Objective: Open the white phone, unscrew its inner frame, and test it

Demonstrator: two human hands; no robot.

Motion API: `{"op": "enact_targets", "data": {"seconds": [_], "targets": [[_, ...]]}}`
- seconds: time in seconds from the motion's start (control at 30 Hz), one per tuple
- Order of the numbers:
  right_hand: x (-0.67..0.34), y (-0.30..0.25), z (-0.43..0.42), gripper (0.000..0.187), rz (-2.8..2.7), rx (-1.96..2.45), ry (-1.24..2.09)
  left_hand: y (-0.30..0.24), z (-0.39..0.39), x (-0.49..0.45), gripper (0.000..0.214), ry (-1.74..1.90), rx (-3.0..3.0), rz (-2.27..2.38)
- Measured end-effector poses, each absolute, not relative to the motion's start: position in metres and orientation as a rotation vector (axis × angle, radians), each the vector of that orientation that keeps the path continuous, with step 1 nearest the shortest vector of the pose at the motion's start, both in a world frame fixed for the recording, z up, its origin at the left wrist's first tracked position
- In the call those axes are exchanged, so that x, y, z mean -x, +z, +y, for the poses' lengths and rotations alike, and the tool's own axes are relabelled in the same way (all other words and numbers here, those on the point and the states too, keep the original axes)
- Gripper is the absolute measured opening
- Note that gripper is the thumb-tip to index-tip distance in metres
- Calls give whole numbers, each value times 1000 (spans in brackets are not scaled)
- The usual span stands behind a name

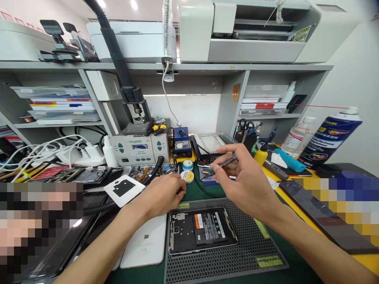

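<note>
Right hand: we grip pen-shaped tool. Left hand: curled near tin, hold unclear. Opened Mi phone on mat.

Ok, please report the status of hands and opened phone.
Right hand: holding dark pen-like tool. Left hand: beside round tins, grip unclear. Opened phone on mat, nothing covering it.

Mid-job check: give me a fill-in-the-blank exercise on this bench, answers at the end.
The slim tool is in the person's ____ hand.
The opened device lies on a honeycomb-patterned ____.
The coloured patch on the battery is ____.
The white panel bears the letters ____.

Missing words: right; mat; orange; MI.
</note>
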State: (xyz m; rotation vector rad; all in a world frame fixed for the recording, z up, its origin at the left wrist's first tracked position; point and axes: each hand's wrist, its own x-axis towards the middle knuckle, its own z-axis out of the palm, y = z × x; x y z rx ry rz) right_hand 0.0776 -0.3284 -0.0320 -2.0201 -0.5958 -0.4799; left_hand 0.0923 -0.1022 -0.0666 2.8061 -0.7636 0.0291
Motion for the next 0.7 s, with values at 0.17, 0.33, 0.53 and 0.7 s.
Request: {"op": "enact_targets", "data": {"seconds": [0.17, 0.33, 0.53, 0.7], "targets": [[-78, -32, -330, 30, -600, 2034, -495, -66, -98, -95, 20, 22, -2798, -752], [-78, -30, -330, 29, -598, 2022, -508, -61, -87, -98, 26, 13, -2775, -699], [-79, -30, -330, 30, -628, 2034, -529, -62, -89, -95, 23, 5, -2766, -710], [-79, -32, -330, 30, -670, 2036, -549, -69, -100, -95, 19, 10, -2768, -729]]}}
